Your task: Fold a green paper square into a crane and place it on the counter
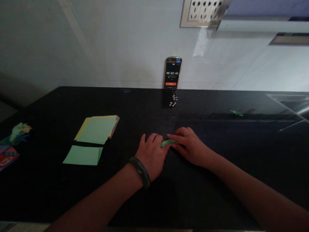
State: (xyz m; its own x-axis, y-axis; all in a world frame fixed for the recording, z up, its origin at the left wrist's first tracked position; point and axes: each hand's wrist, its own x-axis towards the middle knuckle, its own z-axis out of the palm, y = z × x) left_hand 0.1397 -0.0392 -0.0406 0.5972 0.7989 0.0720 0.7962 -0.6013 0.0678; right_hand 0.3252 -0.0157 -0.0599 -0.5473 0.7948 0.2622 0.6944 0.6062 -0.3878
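Note:
A small folded piece of green paper (167,143) lies on the black countertop (183,190) between my two hands. My left hand (151,154), with a dark bangle at the wrist, rests knuckles up with its fingers curled down onto the paper's left end. My right hand (188,144) presses its fingertips together on the paper's right end. Most of the paper is hidden under the fingers.
A stack of coloured paper sheets (98,129) and a single green sheet (83,155) lie to the left. Folded paper figures and packaging (13,140) sit at the far left edge. A phone (173,73) showing a timer leans on the wall, beads (173,100) before it. A small green paper figure (236,112) lies far right.

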